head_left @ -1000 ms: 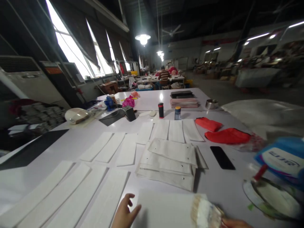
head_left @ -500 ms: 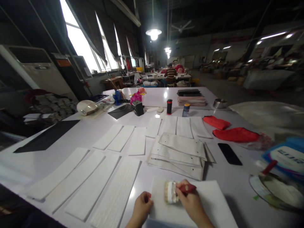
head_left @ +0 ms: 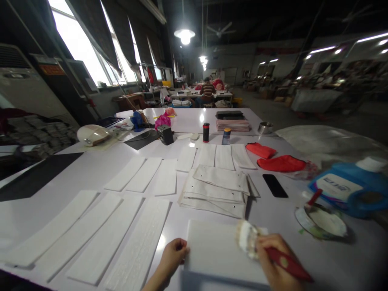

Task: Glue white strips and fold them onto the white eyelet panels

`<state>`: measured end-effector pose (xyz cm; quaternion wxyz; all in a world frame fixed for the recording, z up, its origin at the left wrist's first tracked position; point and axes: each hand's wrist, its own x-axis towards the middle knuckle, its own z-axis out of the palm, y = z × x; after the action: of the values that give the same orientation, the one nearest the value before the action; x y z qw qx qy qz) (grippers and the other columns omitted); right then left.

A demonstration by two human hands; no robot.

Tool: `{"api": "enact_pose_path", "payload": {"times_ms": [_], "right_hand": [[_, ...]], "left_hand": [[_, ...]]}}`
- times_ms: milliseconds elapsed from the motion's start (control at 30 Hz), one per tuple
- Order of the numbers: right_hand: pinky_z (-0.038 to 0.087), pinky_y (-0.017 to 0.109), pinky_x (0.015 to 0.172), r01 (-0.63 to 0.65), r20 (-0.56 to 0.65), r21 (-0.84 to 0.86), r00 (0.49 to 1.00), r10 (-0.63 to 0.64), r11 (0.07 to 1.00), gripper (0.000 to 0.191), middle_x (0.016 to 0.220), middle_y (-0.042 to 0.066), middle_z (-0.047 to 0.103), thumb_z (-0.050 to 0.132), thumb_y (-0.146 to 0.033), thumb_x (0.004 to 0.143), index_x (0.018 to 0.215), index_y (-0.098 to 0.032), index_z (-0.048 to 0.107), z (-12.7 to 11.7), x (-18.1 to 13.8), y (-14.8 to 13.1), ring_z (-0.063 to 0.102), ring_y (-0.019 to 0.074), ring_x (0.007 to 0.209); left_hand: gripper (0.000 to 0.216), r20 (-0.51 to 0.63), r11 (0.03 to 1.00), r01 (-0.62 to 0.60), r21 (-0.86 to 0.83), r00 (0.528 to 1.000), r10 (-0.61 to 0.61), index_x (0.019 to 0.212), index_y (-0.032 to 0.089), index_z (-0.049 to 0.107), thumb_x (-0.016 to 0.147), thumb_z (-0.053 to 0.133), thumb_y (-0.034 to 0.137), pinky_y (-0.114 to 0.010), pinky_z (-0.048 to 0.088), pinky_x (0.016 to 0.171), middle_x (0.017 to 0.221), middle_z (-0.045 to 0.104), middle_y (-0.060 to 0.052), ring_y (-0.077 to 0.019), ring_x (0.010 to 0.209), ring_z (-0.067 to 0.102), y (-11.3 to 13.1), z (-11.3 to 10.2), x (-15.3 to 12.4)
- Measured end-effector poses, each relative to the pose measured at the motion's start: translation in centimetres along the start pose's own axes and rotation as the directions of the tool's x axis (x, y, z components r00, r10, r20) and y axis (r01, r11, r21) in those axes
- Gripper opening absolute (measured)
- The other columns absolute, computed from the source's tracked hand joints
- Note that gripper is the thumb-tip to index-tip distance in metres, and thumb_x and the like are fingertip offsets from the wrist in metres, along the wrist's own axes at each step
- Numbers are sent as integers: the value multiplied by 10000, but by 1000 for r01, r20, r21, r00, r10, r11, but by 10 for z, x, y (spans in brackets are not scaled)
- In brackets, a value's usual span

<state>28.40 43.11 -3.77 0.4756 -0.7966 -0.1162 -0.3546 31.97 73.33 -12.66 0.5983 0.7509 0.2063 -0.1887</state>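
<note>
Two hands are being held at the near edge of the desk (head_left: 75, 169), both at one white sheet (head_left: 212, 250) lying flat there.

Item 1, left hand (head_left: 172, 252): being held with the fingers curled shut and the knuckles set against the sheet's left edge. Whether that edge is being pinched cannot be told. The sheet is judged to be steadied this way so that it is not dragged along under the bristles. The forearm is being brought in low from the bottom of the view.

Item 2, right hand (head_left: 273, 260): being closed round the red handle of a brush (head_left: 246, 239). The handle is being pointed back toward the wearer and the pale bristle head is being laid on the sheet's far right part. The wrist is being kept low, apparently so that the bristles are pressed on broadside.

Item 3, dish (head_left: 324, 216) of white paste and blue bottle (head_left: 345, 188): being kept to the right of the sheet, judged within reach of the brush hand.

Item 4, stack of white pieces (head_left: 216, 188): being kept just beyond the sheet.

Item 5, long white strips (head_left: 91, 230): being laid flat side by side to the left, probably so that each face is exposed.
</note>
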Motion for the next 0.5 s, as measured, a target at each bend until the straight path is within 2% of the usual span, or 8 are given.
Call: {"api": "enact_pose_path", "payload": {"times_ms": [33,100,167,200,233,300,400,500], "right_hand": [[502,223,728,-31,77,115,997,22,993,117,823,8,565,535,-179,944,834,-221,534,27,-9,-13,601,146,795],[497,213,738,-187,248,219,960,131,958,119,829,1,571,479,-196,966,865,-217,539,75,-32,-24,600,133,793],[482,211,664,-244,353,192,921,165,951,122,794,-1,560,452,-217,945,853,-208,533,103,-55,-17,587,130,723],[469,214,625,-260,373,160,909,186,952,137,765,-4,551,443,-233,939,838,-204,530,105,-62,-9,576,130,683],[456,217,595,-271,372,123,905,208,955,159,738,-7,544,440,-251,942,821,-202,531,99,-67,2,564,128,647],[454,217,573,-290,340,54,905,255,956,210,700,-11,543,461,-300,961,794,-201,542,65,-69,28,561,128,617],[507,198,612,-281,280,-79,915,292,957,241,733,-1,592,547,-399,949,804,-209,577,-11,-61,67,610,139,669],[529,202,568,-275,193,-233,927,322,933,290,720,0,613,575,-494,910,797,-228,602,-79,-54,94,624,153,637]], "left_hand": [[147,23,1000,8,-30,1000,-7,721,116,545,628,590,221,-219,409,521,611,502,26,-88,532,474,0,0,1],[219,57,995,23,-96,998,-17,726,114,549,577,608,264,-221,394,525,601,508,26,-83,514,467,-5,1,5],[248,67,989,16,-148,998,-6,714,114,552,548,627,283,-225,391,538,593,519,19,-86,519,472,-13,1,9],[251,63,987,8,-163,998,2,708,115,556,545,636,288,-228,395,545,595,526,15,-88,526,477,-17,1,10],[248,57,985,-6,-172,998,16,705,118,559,551,643,293,-230,395,546,596,529,13,-91,530,479,-20,1,11],[232,42,984,-27,-174,999,35,701,122,563,568,642,295,-226,383,537,588,526,14,-89,525,470,-24,1,11],[245,35,986,-15,-164,999,22,692,119,565,556,646,306,-221,373,530,580,519,15,-85,521,460,-24,4,12],[280,42,988,-19,-152,999,26,695,123,551,552,651,342,-224,380,539,589,521,13,-90,530,467,-23,11,14]]}}
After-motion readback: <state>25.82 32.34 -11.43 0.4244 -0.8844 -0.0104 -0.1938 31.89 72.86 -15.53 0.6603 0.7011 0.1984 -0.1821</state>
